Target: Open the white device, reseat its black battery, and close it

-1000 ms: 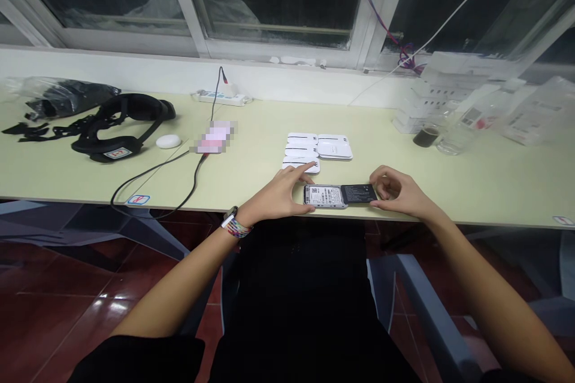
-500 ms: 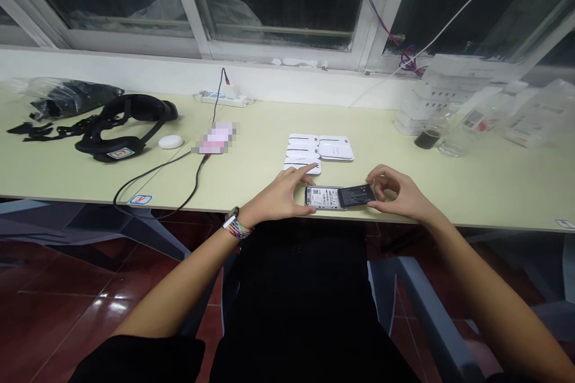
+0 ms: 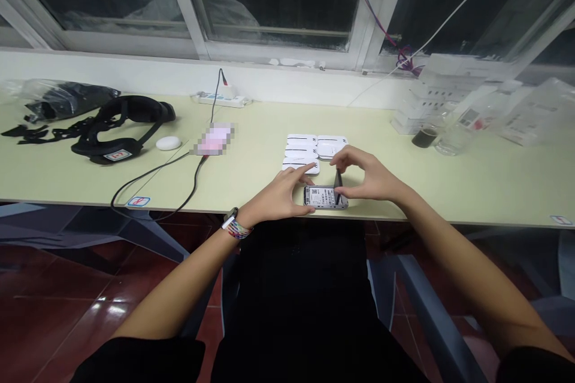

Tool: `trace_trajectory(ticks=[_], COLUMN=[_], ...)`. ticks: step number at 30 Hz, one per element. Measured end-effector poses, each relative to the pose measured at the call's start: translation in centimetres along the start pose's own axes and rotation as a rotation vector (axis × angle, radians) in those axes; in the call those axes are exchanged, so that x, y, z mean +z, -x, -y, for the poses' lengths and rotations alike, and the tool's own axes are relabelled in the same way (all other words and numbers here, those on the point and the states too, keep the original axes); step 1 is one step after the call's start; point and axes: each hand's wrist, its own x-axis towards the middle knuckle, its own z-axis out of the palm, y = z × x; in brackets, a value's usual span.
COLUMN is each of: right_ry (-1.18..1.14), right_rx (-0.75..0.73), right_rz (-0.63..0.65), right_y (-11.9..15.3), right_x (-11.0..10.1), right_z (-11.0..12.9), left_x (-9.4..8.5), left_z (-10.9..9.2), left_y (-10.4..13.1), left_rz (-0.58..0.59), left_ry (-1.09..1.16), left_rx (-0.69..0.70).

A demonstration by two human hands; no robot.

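Observation:
A small opened electronic device (image 3: 321, 196), with a printed white label and code in its bay, lies near the table's front edge. My left hand (image 3: 283, 194) steadies its left end, thumb along the front edge and fingers at the back; the index finger reaches toward white covers (image 3: 300, 152) with dark stripes. Above the right part of the device, my right hand (image 3: 368, 175) pinches a thin black battery (image 3: 338, 184) between thumb and fingers. The battery stands nearly upright, its lower edge at or just over the bay; whether it touches cannot be seen.
Behind the device sits a white plate-like piece (image 3: 331, 148). To the left are a charging phone (image 3: 216, 137), blurred out, a white oval case (image 3: 168, 143) and a black headset (image 3: 121, 131). Bottles (image 3: 449, 140) and white boxes (image 3: 426, 93) stand at right.
My right hand has moved left and up, turning the black battery from lying almost flat over the device's right end to nearly upright. My left hand stays in place.

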Motion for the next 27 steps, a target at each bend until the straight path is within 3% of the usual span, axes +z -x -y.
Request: trace_trajectory(ticks=[6,14,22,27], right_ry=[-0.018,-0.072,0.068,0.177], right_rx=[-0.065,0.011,-0.156,-0.155], right_rz=[0.122,0.123,0.123,0.113], right_y=[-2.2,-1.1,1.3,3.0], right_x=[2.8,4.4,4.5,3.6], right_z=[-0.3,-1.0,-2.1,-2.6], left_x=[0.1,0.2,0.2,0.3], left_z=[0.3,0.2,0.1,0.4], left_y=[0.0,-0.1,-0.2,-0.1], left_rz=[-0.004,0.002,0.003,0.002], left_ry=[0.006,0.004,0.015,0.008], left_rx=[0.012,-0.016,-0.008,0.002])
